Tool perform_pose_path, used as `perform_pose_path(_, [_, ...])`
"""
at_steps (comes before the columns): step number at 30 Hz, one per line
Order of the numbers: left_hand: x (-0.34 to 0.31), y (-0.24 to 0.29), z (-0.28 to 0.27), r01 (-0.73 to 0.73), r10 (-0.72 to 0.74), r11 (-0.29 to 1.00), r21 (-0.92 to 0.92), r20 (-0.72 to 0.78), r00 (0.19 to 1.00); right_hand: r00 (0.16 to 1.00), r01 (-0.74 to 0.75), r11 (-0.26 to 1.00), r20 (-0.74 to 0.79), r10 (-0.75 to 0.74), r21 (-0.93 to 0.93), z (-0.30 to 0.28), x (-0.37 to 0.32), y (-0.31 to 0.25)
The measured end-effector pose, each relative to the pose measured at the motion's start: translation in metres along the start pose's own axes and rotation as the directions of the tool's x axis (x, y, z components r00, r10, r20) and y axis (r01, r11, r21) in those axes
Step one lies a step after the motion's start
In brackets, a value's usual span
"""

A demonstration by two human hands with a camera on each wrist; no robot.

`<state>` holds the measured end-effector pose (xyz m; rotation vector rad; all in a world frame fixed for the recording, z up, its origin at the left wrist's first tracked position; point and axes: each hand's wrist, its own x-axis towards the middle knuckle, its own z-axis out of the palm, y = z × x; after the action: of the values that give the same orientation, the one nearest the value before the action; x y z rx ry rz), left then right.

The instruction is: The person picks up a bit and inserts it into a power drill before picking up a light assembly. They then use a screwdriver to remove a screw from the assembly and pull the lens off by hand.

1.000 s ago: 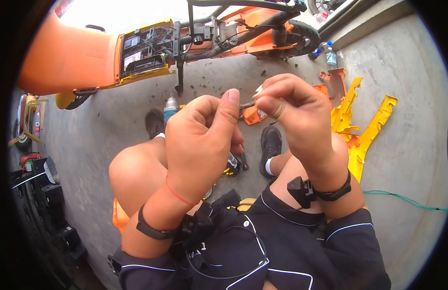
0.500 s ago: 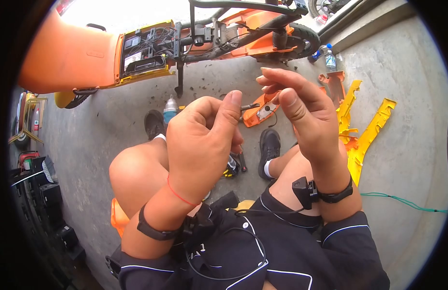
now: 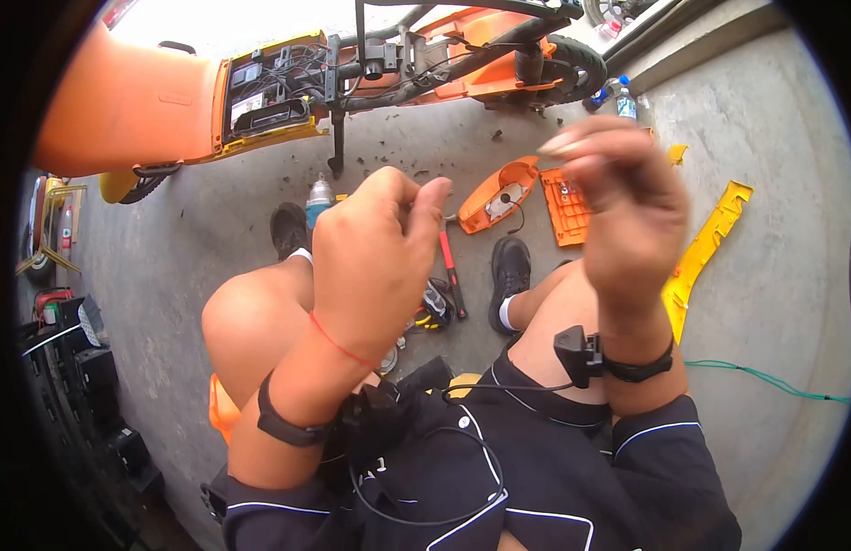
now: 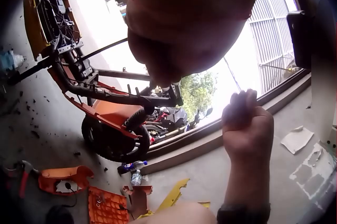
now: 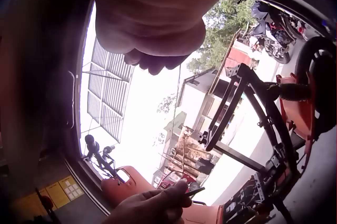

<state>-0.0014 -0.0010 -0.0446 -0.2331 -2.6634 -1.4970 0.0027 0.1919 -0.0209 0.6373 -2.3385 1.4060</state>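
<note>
My left hand (image 3: 375, 248) is raised over the lap, its thumb laid against curled fingers. In the right wrist view it pinches a thin dark stick-like piece (image 5: 195, 191), whose end pokes out past the thumb; in the head view that piece is hidden behind the hand. My right hand (image 3: 637, 202) hangs apart from it, further right and blurred, fingers bent loosely forward with nothing seen between them. The left wrist view shows the same right hand (image 4: 247, 129) from its far side, raised with fingers bunched.
A stripped orange scooter (image 3: 380, 69) stands ahead, wiring bare. On the floor lie a blue drill (image 3: 318, 202), a red-handled hammer (image 3: 451, 271), an orange cover (image 3: 481, 207), an orange ribbed panel (image 3: 565, 207) and a yellow plastic strip (image 3: 715, 243). Bottles (image 3: 626, 103) stand behind these.
My right hand has parted from the left, moving right with its fingers loosening. The dark piece's tip, visible beyond my left hand half a second ago, no longer shows in the head view.
</note>
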Motion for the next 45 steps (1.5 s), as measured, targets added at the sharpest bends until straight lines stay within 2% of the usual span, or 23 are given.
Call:
perform_pose_path(1, [-0.002, 0.002, -0.003, 0.016, -0.016, 1.0, 0.003, -0.031, 0.999, 0.996, -0.024, 0.989, -0.085, 0.037, 0.146, -0.008, 0.004, 0.003])
perform_pose_path(2, [-0.001, 0.007, -0.007, 0.168, -0.164, 0.97, -0.178, 0.04, 0.986, 0.977, -0.043, 0.957, -0.186, 0.1, 0.286, -0.017, 0.005, 0.007])
perform_pose_path(3, [0.0, 0.01, -0.009, 0.319, -0.286, 0.886, -0.335, 0.146, 0.947, 0.941, -0.049, 0.907, -0.285, 0.182, 0.418, -0.024, 0.004, 0.01])
perform_pose_path(4, [0.0, 0.01, -0.008, 0.353, -0.305, 0.857, -0.375, 0.183, 0.935, 0.888, -0.036, 0.841, -0.369, 0.274, 0.54, -0.028, 0.002, 0.011])
perform_pose_path(5, [-0.001, 0.012, -0.008, 0.352, -0.299, 0.861, -0.368, 0.193, 0.934, 0.917, -0.08, 0.814, -0.277, 0.286, 0.575, -0.023, -0.003, 0.011])
perform_pose_path(7, [-0.001, 0.014, -0.009, 0.402, -0.341, 0.799, -0.447, 0.214, 0.916, 0.955, -0.105, 0.848, -0.185, 0.231, 0.519, -0.02, -0.008, 0.009])
perform_pose_path(11, [-0.003, 0.013, -0.014, 0.347, -0.277, 0.808, -0.477, 0.212, 0.937, 0.967, -0.144, 0.814, -0.096, 0.237, 0.563, -0.011, -0.011, 0.008])
perform_pose_path(13, [-0.002, 0.022, -0.016, 0.37, -0.283, 0.788, -0.492, 0.245, 0.927, 0.922, -0.323, 0.778, -0.005, 0.386, 0.539, -0.01, -0.012, 0.002])
perform_pose_path(14, [-0.002, 0.022, -0.015, 0.367, -0.28, 0.789, -0.493, 0.243, 0.929, 0.907, -0.34, 0.738, -0.005, 0.421, 0.583, -0.008, -0.011, -0.001])
perform_pose_path(19, [-0.005, 0.021, -0.015, 0.265, -0.155, 0.79, -0.552, 0.239, 0.959, 0.881, -0.425, 0.735, 0.057, 0.469, 0.528, -0.009, -0.011, 0.001])
perform_pose_path(21, [-0.005, 0.021, -0.017, 0.267, -0.152, 0.773, -0.575, 0.242, 0.958, 0.866, -0.472, 0.701, 0.134, 0.481, 0.535, -0.008, -0.012, 0.002])
perform_pose_path(23, [-0.005, 0.022, -0.017, 0.269, -0.151, 0.756, -0.596, 0.241, 0.959, 0.893, -0.419, 0.675, 0.139, 0.428, 0.608, -0.004, -0.013, 0.009])
perform_pose_path(25, [-0.007, 0.022, -0.015, 0.22, -0.128, 0.797, -0.562, 0.198, 0.972, 0.917, -0.364, 0.639, 0.141, 0.374, 0.678, -0.003, -0.012, 0.008])
perform_pose_path(27, [-0.006, 0.022, -0.015, 0.217, -0.124, 0.798, -0.562, 0.2, 0.972, 0.837, -0.528, 0.609, 0.239, 0.492, 0.592, -0.006, -0.009, 0.0])
perform_pose_path(28, [-0.006, 0.022, -0.016, 0.215, -0.12, 0.799, -0.561, 0.201, 0.972, 0.837, -0.527, 0.61, 0.24, 0.492, 0.592, -0.005, -0.009, -0.001])
perform_pose_path(30, [-0.006, 0.021, -0.018, 0.223, -0.124, 0.797, -0.561, 0.209, 0.97, 0.871, -0.481, 0.727, 0.177, 0.458, 0.49, -0.003, -0.01, -0.001])
perform_pose_path(34, [-0.006, 0.02, -0.019, 0.248, -0.14, 0.782, -0.571, 0.227, 0.964, 0.855, -0.504, 0.717, 0.163, 0.492, 0.481, -0.004, -0.008, -0.006])
perform_pose_path(36, [-0.006, 0.019, -0.02, 0.254, -0.141, 0.78, -0.572, 0.235, 0.962, 0.844, -0.535, 0.708, 0.259, 0.47, 0.46, -0.012, -0.01, -0.005])
perform_pose_path(37, [-0.006, 0.019, -0.02, 0.26, -0.141, 0.778, -0.572, 0.243, 0.96, 0.844, -0.535, 0.708, 0.259, 0.47, 0.46, -0.013, -0.011, -0.005])
perform_pose_path(39, [-0.007, 0.02, -0.02, 0.268, -0.148, 0.776, -0.571, 0.248, 0.957, 0.839, -0.544, 0.745, 0.275, 0.47, 0.387, -0.013, -0.013, -0.005])
perform_pose_path(43, [-0.006, 0.02, -0.024, 0.31, -0.162, 0.736, -0.602, 0.288, 0.944, 0.851, -0.525, 0.765, 0.254, 0.46, 0.372, -0.005, -0.011, -0.004])
perform_pose_path(44, [-0.006, 0.021, -0.024, 0.31, -0.163, 0.736, -0.601, 0.287, 0.944, 0.925, -0.375, 0.849, 0.092, 0.368, 0.373, 0.006, -0.012, 0.0])
perform_pose_path(45, [-0.006, 0.021, -0.024, 0.315, -0.174, 0.748, -0.584, 0.285, 0.942, 0.949, -0.297, 0.882, 0.012, 0.315, 0.365, 0.007, -0.011, 0.002])
